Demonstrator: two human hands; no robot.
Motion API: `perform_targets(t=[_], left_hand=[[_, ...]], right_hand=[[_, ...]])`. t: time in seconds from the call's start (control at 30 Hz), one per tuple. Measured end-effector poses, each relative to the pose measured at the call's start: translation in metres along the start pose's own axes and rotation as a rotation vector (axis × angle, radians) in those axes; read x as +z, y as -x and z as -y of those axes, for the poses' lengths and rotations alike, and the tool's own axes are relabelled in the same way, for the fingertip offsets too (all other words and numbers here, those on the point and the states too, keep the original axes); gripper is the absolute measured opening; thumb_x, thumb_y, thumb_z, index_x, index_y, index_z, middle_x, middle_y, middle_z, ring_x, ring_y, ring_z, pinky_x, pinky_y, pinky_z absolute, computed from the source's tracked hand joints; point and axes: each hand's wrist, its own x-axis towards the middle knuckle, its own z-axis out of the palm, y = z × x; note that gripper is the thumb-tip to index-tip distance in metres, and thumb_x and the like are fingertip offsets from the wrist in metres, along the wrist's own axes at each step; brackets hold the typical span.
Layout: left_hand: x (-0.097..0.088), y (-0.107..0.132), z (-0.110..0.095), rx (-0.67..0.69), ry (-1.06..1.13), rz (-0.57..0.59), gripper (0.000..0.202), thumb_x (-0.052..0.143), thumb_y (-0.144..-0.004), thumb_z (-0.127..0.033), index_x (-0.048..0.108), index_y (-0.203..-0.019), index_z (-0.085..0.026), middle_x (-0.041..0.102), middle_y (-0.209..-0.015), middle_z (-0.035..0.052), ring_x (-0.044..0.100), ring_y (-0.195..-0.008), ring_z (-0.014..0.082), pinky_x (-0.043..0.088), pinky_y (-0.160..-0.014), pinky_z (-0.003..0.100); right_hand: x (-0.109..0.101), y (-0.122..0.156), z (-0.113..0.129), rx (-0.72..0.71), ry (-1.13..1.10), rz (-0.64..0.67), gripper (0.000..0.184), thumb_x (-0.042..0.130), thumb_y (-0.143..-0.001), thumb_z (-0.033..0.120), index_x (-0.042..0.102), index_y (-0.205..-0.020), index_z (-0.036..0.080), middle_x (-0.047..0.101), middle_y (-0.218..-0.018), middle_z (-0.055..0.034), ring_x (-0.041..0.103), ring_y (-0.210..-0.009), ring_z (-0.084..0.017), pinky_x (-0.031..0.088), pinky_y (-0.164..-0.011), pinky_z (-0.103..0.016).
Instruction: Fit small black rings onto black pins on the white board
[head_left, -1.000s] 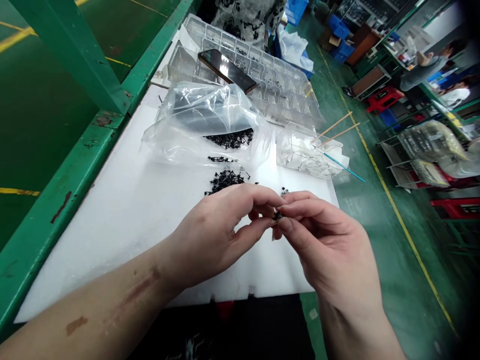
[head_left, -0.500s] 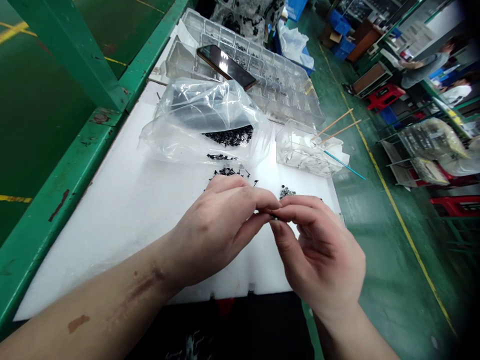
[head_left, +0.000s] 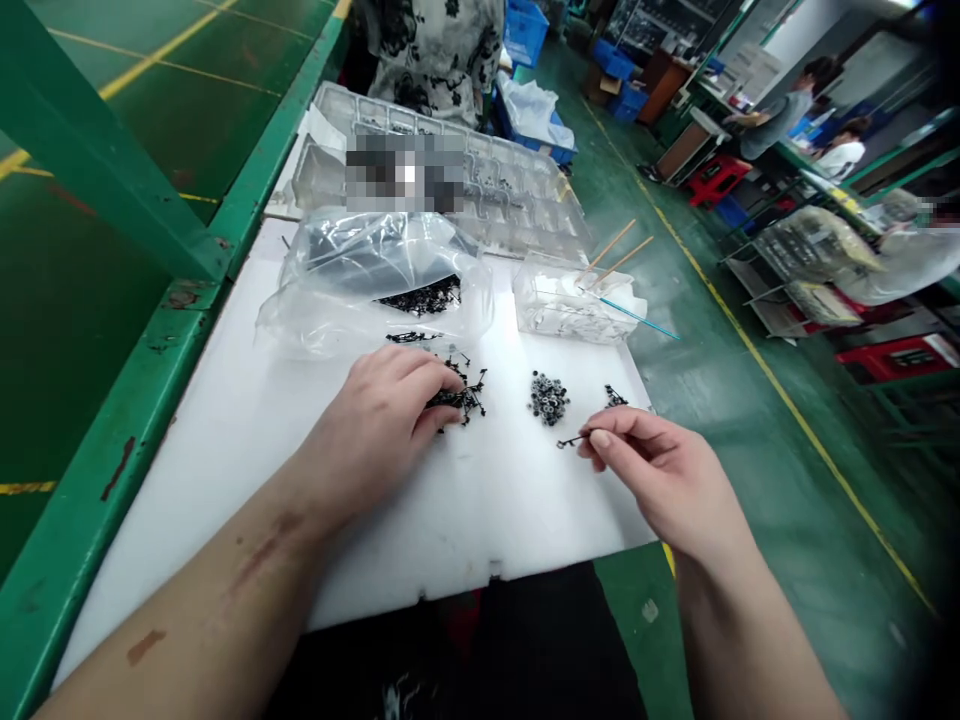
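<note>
My right hand (head_left: 660, 470) pinches a thin black rod-like part (head_left: 573, 441) between thumb and fingertips, over the right side of the white work surface (head_left: 495, 500). The part's end, which looks ring-shaped, points left. My left hand (head_left: 390, 430) is at a loose pile of small black stemmed parts (head_left: 472, 394). Its thumb and index fingertips are apart, with black parts showing between them; the other fingertips are hidden. Between the hands lies a heap of small grey-and-black rings (head_left: 549, 398). A few more black stemmed parts (head_left: 615, 396) lie just beyond my right hand.
Behind the pile lies a clear plastic bag (head_left: 375, 270) of black parts. A clear box (head_left: 555, 310) holds white paper and thin sticks. A compartment tray (head_left: 517, 215) spans the back. A green metal frame (head_left: 187, 330) runs along the left. Other people stand or sit beyond.
My hands were together in front of me and have separated. The left moved left to the black pile; the right moved right with a black part. The view has shifted.
</note>
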Motion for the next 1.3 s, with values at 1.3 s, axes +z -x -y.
perform_targets(t=[1.3], left_hand=[[-0.007, 0.002, -0.014, -0.247, 0.804, -0.129, 0.004, 0.075, -0.105, -0.022, 0.076, -0.107, -0.025, 0.076, -0.098, 0.0036, 0.072, -0.089, 0.0195, 0.060, -0.078, 0.034]], right_hand=[[0.088, -0.013, 0.062, -0.431, -0.021, 0.070, 0.016, 0.076, -0.099, 0.022, 0.079, -0.115, 0.022, 0.081, -0.099, -0.0024, 0.070, -0.076, -0.014, 0.058, -0.069, -0.030]])
